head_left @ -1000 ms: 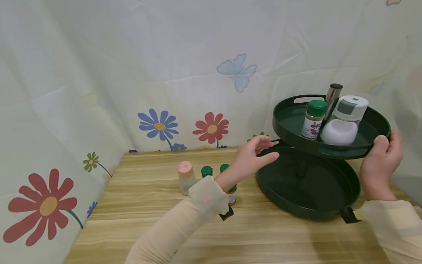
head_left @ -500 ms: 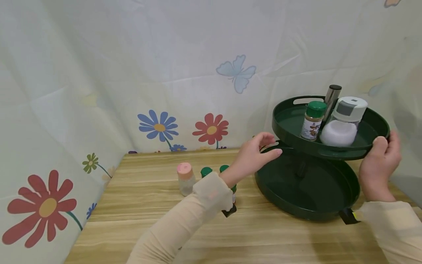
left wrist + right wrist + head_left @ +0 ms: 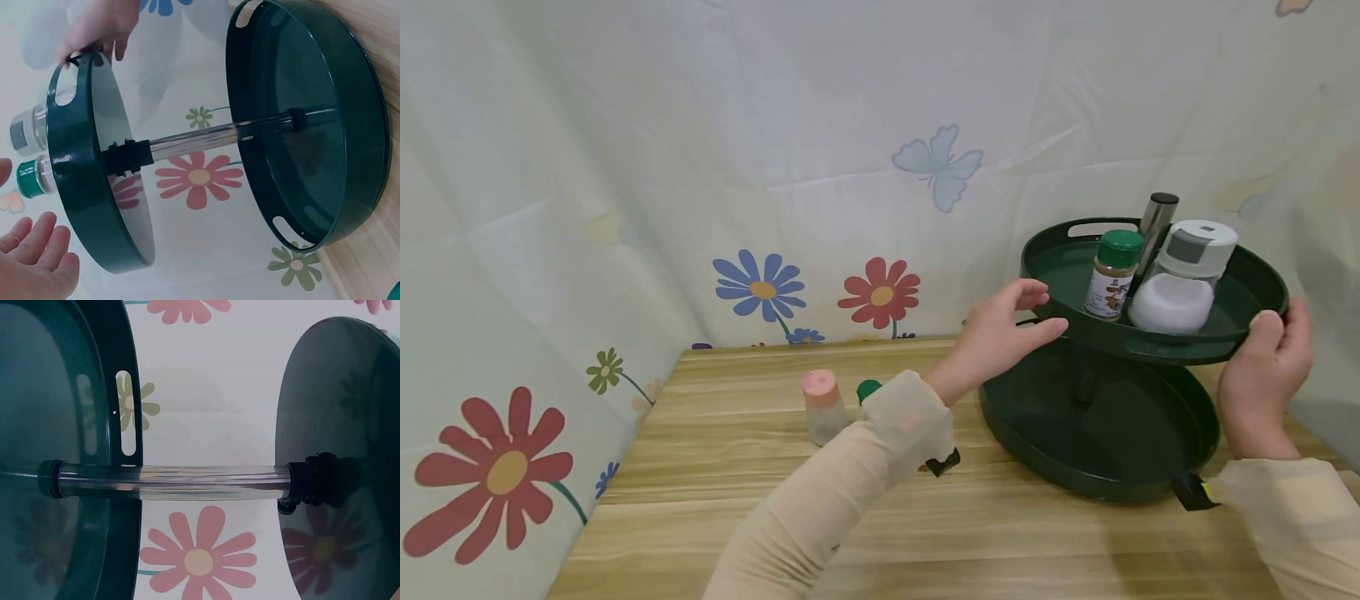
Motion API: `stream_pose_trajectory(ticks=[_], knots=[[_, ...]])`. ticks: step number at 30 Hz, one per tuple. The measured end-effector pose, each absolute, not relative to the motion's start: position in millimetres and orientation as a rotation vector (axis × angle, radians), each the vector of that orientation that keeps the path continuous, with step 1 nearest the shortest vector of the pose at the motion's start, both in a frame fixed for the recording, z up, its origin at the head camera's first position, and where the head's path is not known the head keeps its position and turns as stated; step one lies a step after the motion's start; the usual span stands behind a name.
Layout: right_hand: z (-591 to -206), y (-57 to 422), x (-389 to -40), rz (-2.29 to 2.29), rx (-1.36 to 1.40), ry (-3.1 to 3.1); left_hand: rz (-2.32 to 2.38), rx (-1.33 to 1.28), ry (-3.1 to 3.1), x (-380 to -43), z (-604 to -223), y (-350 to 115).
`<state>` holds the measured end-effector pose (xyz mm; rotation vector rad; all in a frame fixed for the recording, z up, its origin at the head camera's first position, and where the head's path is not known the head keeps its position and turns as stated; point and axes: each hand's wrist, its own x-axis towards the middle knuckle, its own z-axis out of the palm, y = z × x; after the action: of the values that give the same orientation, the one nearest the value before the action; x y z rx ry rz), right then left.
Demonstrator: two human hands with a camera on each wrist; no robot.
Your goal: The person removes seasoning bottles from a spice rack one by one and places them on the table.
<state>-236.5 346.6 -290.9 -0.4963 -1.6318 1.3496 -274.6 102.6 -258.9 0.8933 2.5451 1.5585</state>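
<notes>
A dark green two-tier round rack stands at the right of the head view. Its upper tray (image 3: 1075,265) carries a green-lidded spice jar (image 3: 1111,283) and a white-lidded jar of white contents (image 3: 1176,300), beside the pole's metal top (image 3: 1159,215). My right hand (image 3: 1266,379) grips the upper tray's right rim by the handle slot, thumb on top. Close to that tray's left rim is my left hand (image 3: 996,337), fingers loosely bent and thumb apart; in the left wrist view its fingers (image 3: 49,250) hold nothing and stand off the tray. The lower tray (image 3: 1105,442) is bare.
On the wooden table (image 3: 700,500) stands a pink-lidded clear shaker (image 3: 823,408), with a green-lidded jar (image 3: 868,389) partly behind the left sleeve (image 3: 880,450). A clear pole (image 3: 175,481) joins both trays. A flowered curtain (image 3: 820,167) hangs behind.
My left hand has moved right and slightly up, nearer the upper tray's left rim. Its sleeve now covers more of the jars. The right hand and rack stay about the same.
</notes>
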Motion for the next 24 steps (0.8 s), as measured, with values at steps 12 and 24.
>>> stream_pose_trajectory(ticks=[12, 24], knots=[[-291.7, 346.6, -236.8, 1.345, -0.492, -1.633, 1.47, 0.895, 2.629, -279.1, -250.1, 115.9], [-292.4, 345.5, -235.4, 1.326, -0.474, -1.657, 1.388, 0.907, 2.664, -283.8, -240.3, 126.9]])
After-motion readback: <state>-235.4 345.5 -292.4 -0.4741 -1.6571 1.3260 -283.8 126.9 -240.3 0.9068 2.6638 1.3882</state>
